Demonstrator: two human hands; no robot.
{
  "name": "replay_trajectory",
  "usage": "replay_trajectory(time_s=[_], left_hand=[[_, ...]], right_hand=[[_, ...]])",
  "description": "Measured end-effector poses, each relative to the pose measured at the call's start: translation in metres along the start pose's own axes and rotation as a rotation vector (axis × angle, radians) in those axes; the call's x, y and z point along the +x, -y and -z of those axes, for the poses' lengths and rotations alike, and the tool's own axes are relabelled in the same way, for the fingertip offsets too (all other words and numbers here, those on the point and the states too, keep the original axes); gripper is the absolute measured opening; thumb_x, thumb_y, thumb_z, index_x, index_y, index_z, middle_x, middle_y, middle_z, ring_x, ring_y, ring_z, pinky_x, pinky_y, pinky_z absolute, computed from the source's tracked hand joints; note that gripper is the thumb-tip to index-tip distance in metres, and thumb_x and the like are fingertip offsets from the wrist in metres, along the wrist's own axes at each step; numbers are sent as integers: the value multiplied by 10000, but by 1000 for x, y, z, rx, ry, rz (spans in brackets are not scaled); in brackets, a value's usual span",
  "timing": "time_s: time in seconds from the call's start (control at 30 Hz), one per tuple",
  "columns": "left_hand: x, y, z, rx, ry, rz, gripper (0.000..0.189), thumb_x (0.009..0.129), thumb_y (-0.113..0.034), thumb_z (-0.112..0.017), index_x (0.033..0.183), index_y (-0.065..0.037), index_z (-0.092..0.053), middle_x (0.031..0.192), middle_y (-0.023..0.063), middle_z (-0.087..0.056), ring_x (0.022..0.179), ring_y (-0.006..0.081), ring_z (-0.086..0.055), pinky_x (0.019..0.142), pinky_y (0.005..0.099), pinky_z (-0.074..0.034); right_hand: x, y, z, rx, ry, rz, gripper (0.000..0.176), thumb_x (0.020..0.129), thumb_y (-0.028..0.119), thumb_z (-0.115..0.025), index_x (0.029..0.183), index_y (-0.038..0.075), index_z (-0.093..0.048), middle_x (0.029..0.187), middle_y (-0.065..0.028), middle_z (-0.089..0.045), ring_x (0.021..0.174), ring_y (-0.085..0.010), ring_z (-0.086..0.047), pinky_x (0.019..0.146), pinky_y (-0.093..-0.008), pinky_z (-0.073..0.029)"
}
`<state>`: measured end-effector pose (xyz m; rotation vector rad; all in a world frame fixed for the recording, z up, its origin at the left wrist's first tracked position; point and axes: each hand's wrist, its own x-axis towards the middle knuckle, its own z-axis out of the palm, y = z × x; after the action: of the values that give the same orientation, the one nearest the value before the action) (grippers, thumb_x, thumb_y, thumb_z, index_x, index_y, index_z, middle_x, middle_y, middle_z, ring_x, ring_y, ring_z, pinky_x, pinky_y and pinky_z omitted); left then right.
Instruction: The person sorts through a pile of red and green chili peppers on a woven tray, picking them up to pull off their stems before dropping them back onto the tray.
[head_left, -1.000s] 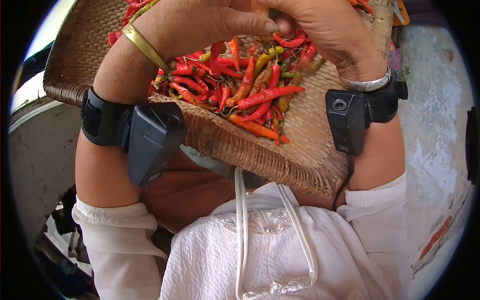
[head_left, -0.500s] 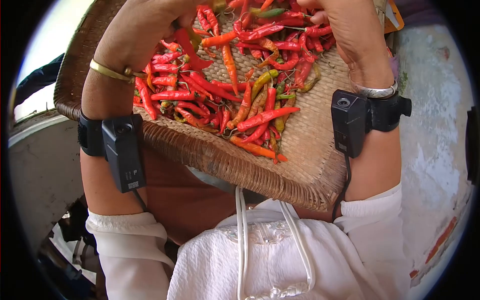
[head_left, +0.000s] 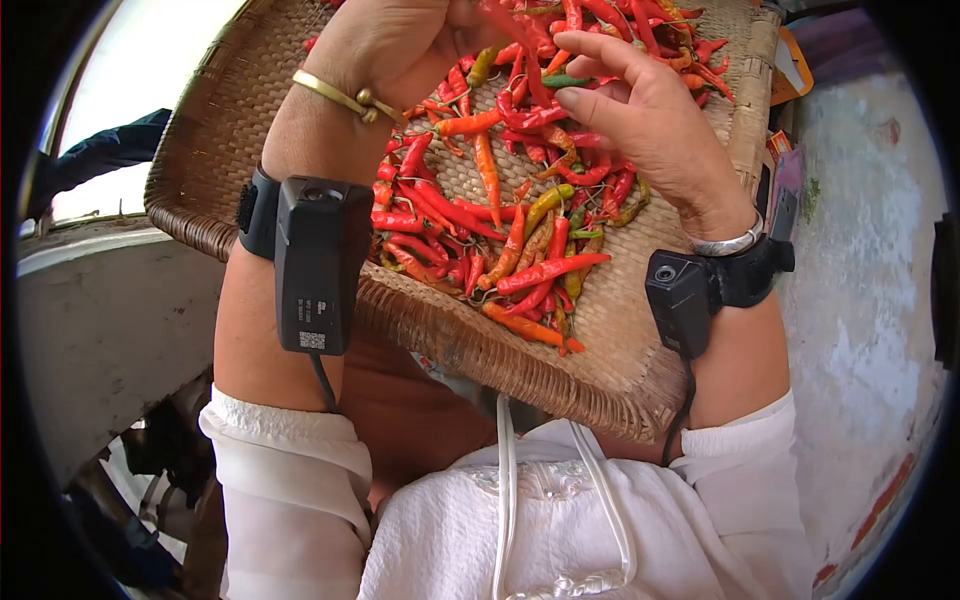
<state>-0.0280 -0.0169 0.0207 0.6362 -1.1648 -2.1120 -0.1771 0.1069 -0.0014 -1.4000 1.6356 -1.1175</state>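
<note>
Head view shows a shallow woven basket [head_left: 640, 310] with a thick, braided rim, holding a loose heap of chilies [head_left: 485, 170], mostly red, some orange, yellow-green or green. Bare weave shows toward the near right corner. Above the heap, the left hand [head_left: 400, 38], cut off by the top edge, has its fingers closed on a blurred red chili [head_left: 527, 55]. The right hand [head_left: 660, 120] is half open beside it, thumb and forefinger parted; whether its other fingers touch any chilies cannot be told.
</note>
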Motion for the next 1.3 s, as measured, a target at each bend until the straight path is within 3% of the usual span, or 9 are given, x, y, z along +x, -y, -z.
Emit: replay_trajectory(time_s=[0.23, 0.37, 0.47, 0.63, 0.73, 0.77, 0.83, 1.17, 1.3], left_hand=[[-14, 22, -12, 68, 83, 21, 176, 873, -216, -562, 958, -63, -577, 701, -42, -536, 570, -3, -492, 531, 187, -495], [-19, 21, -16, 146, 108, 148, 143, 862, -188, -581, 941, -69, -573, 715, -32, -534, 562, 39, -487, 481, 172, -411], [-21, 12, -13, 232, 86, 133, 145, 858, -171, -584, 973, -83, -577, 726, -38, -533, 581, 30, -482, 520, 162, -408], [-15, 1, 5, 116, 73, 29, 163, 849, -156, -594, 995, -88, -577, 751, -63, -536, 584, -12, -462, 550, 169, -442], [-9, -2, 17, 92, 11, -29, 150, 865, -168, -572, 989, -83, -580, 755, -55, -547, 590, -3, -482, 585, 190, -484], [-8, -2, 19, 63, -19, -82, 149, 872, -169, -562, 987, -76, -579, 759, -46, -554, 596, 4, -494, 601, 202, -500], [-8, -1, 15, 21, -75, -133, 140, 856, -176, -587, 924, -55, -564, 745, -28, -546, 605, 29, -513, 602, 238, -520], [15, 4, 21, -43, -84, -407, 254, 879, -147, -545, 1087, -4, -515, 945, 81, -588, 843, 159, -595, 816, 308, -499], [11, 13, 21, 636, -171, -171, 393, 818, -255, -629, 1083, 21, -541, 920, 94, -615, 818, 196, -609, 735, 289, -487]], right_hand=[[-9, 13, -16, 406, 174, -116, 267, 825, 136, -573, 1070, 31, -573, 771, 1, -588, 615, -56, -515, 570, -213, -442], [-7, 10, -12, 437, 213, -246, 171, 824, 140, -540, 912, 19, -622, 722, -10, -600, 599, -70, -525, 559, -229, -439], [-6, 9, 2, -266, 189, -88, 191, 693, 177, -581, 754, 0, -618, 672, -166, -590, 654, -265, -603, 593, -369, -449], [-5, 0, 15, -584, 170, -93, 180, 686, 178, -600, 716, 0, -594, 637, -178, -552, 614, -282, -580, 584, -374, -444], [-1, 5, 18, 114, 47, -273, 179, 812, 178, -577, 793, 0, -589, 649, -58, -586, 584, -114, -555, 521, -249, -432], [1, 6, 21, 363, -62, -231, 229, 875, 159, -528, 1054, 18, -546, 805, -30, -599, 634, -53, -550, 515, -170, -423], [6, 6, 22, 517, -315, -151, 344, 872, 168, -532, 1172, 10, -473, 884, -46, -598, 674, -56, -564, 536, -170, -432], [-8, 14, 13, 369, -163, -182, 252, 849, 149, -545, 1047, -6, -564, 831, -50, -608, 653, -61, -554, 551, -186, -437], [-7, 11, 8, 397, -112, -188, 232, 841, 129, -556, 1025, -10, -577, 827, -37, -606, 643, -63, -548, 564, -192, -447]])
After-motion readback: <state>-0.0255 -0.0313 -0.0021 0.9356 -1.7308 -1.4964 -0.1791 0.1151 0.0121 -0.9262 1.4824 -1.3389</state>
